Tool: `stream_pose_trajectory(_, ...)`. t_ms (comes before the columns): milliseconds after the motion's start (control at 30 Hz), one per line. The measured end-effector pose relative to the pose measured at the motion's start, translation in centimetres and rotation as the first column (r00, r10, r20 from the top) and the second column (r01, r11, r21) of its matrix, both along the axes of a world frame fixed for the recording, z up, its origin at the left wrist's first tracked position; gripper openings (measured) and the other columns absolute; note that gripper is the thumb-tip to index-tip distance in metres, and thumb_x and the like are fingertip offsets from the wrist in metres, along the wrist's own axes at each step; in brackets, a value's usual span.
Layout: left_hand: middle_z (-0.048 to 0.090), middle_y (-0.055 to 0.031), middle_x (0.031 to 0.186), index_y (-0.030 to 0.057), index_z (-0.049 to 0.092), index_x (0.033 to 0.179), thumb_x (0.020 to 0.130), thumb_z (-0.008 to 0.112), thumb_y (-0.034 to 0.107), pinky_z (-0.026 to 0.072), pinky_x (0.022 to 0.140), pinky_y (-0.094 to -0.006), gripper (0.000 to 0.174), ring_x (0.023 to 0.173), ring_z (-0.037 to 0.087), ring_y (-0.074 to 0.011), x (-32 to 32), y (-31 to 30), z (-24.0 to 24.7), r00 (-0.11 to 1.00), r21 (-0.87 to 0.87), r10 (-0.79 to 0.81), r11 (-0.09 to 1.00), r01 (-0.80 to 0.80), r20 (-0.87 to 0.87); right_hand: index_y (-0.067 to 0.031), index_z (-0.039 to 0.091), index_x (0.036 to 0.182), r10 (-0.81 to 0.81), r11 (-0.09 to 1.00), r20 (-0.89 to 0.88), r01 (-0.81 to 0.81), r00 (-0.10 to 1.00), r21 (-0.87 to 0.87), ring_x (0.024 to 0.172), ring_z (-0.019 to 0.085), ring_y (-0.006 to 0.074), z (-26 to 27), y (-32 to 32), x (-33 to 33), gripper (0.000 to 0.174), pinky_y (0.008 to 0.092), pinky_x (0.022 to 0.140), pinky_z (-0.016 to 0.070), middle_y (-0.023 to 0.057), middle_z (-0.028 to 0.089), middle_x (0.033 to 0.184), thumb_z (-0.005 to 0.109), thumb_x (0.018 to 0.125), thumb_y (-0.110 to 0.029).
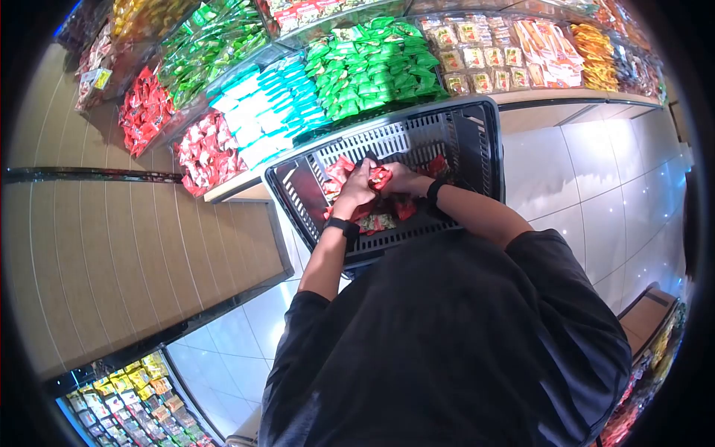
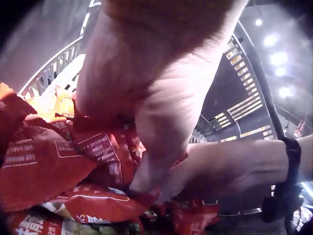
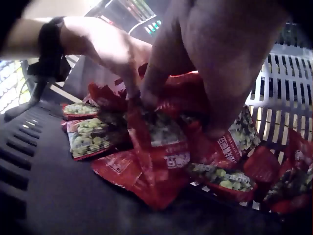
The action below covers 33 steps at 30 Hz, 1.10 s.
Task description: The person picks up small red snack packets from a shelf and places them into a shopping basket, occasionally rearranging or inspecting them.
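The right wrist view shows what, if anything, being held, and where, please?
A red snack packet, pinched near its upper end by the left hand and the right hand.

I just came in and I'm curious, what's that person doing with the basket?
A person has both hands down inside a dark shopping basket. The left hand and right hand are close together, with their fingers on a red packet. More red snack packets lie around them in the basket. Beyond it are piles of green packets.
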State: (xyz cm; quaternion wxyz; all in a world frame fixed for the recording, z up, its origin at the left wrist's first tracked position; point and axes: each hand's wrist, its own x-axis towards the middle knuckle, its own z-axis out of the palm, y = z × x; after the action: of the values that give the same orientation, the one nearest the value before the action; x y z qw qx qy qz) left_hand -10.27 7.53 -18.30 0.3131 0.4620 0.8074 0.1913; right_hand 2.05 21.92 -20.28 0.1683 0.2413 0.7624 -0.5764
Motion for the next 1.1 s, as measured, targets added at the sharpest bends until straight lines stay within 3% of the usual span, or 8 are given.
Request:
stream_pose_trajectory(433, 0.066, -0.0062, 0.120, -0.0014, 0.060, 0.127, 0.091, 0.073, -0.001, 0.0565, 0.087, -0.0311, 0.039, 0.105, 0.065, -0.0157, 0.9, -3.8, 8.7, 0.723, 0.407, 0.056, 0.795, -0.449, 0.689, -0.0026, 0.055, 0.142, -0.508, 0.554, -0.009, 0.319, 0.861, -0.770, 0.099, 0.064, 0.0093, 16.0, 2.4, 4.8, 0.057, 0.0261, 0.078, 0.0523, 0.0016, 0.071, 0.105, 0.074, 0.088, -0.004)
stream_pose_trajectory(567, 0.070, -0.0124, 0.117, 0.0049, 0.066, 0.118, 0.087, 0.072, 0.000, 0.0560, 0.087, -0.0349, 0.032, 0.101, 0.071, -0.0253, 0.4, -4.8, 5.7, 0.961, 0.192, 0.227, 0.948, -0.256, 0.160, -0.0021, 0.056, 0.135, -0.325, 0.946, -0.334, 0.307, 0.885, -0.108, 0.102, 0.066, 0.0145, 12.0, 2.6, 5.9, 0.048, 0.0336, 0.081, 0.0598, 0.0058, 0.067, 0.116, 0.074, 0.090, -0.007)
stream_pose_trajectory(700, 0.069, -0.0160, 0.119, 0.0040, 0.062, 0.128, 0.092, 0.071, 0.013, 0.0512, 0.099, -0.0355, 0.039, 0.115, 0.066, -0.0276, 3.7, -4.7, 9.8, 0.924, 0.229, 0.351, 0.922, -0.313, -0.153, -0.0013, 0.050, 0.135, -0.539, 0.781, -0.303, 0.331, 0.786, -0.529, 0.104, 0.065, 0.0146, 17.0, 1.5, 6.9, 0.049, 0.0268, 0.080, 0.0586, 0.0081, 0.062, 0.120, 0.073, 0.092, -0.010)
stream_pose_trajectory(767, 0.067, -0.0141, 0.124, 0.0004, 0.056, 0.135, 0.101, 0.066, 0.024, 0.0502, 0.102, -0.0371, 0.043, 0.118, 0.064, -0.0259, 5.6, -2.9, 11.9, 0.823, 0.376, 0.336, 0.765, -0.522, 0.458, -0.0023, 0.049, 0.130, -0.480, 0.877, -0.597, 0.321, 0.643, -0.359, 0.106, 0.065, 0.0174, 18.5, -0.2, 6.9, 0.045, 0.0282, 0.089, 0.0545, 0.0083, 0.060, 0.121, 0.071, 0.091, -0.005)
stream_pose_trajectory(800, 0.063, -0.0129, 0.132, -0.0006, 0.047, 0.143, 0.108, 0.053, 0.036, 0.0496, 0.104, -0.0359, 0.051, 0.120, 0.063, -0.0231, 7.4, -2.2, 14.8, 0.349, 0.135, 0.212, 0.650, -0.748, 0.913, -0.0024, 0.048, 0.130, -0.343, 0.926, -0.709, 0.349, 0.616, -0.144, 0.111, 0.063, 0.0210, 19.1, -1.0, 6.9, 0.046, 0.0312, 0.094, 0.0519, 0.0112, 0.059, 0.123, 0.071, 0.090, -0.004)
stream_pose_trajectory(900, 0.055, -0.0122, 0.141, 0.0038, 0.035, 0.152, 0.109, 0.047, 0.044, 0.0483, 0.106, -0.0350, 0.060, 0.129, 0.056, -0.0210, 9.0, -1.4, 17.7, -0.132, 0.072, -0.223, 0.719, -0.691, 0.966, -0.0024, 0.043, 0.140, 0.108, 0.888, -0.810, 0.310, 0.576, 0.338, 0.135, 0.045, 0.0400, 19.9, -2.7, 6.6, 0.067, 0.0454, 0.113, 0.0357, 0.0210, 0.044, 0.144, 0.077, 0.083, -0.010)
stream_pose_trajectory(967, 0.053, -0.0102, 0.142, 0.0074, 0.037, 0.151, 0.107, 0.055, 0.033, 0.0500, 0.105, -0.0361, 0.054, 0.130, 0.055, -0.0208, 9.9, -0.6, 19.7, 0.198, 0.104, 0.083, 0.626, -0.773, 0.977, -0.0024, 0.039, 0.146, 0.257, 0.794, -0.678, 0.250, 0.688, 0.555, 0.140, 0.041, 0.0401, 22.3, -3.6, 7.1, 0.077, 0.0474, 0.115, 0.0339, 0.0189, 0.040, 0.151, 0.080, 0.082, -0.017)
stream_pose_trajectory(1100, 0.057, -0.0109, 0.136, 0.0086, 0.042, 0.147, 0.106, 0.056, 0.023, 0.0540, 0.100, -0.0357, 0.046, 0.126, 0.059, -0.0217, 9.5, -1.5, 20.1, 0.015, 0.040, -0.047, 0.608, -0.793, 0.999, -0.0033, 0.041, 0.146, 0.240, 0.879, -0.690, 0.148, 0.683, 0.452, 0.146, 0.035, 0.0384, 23.5, -3.0, 8.3, 0.080, 0.0467, 0.115, 0.0348, 0.0186, 0.039, 0.153, 0.083, 0.080, -0.018)
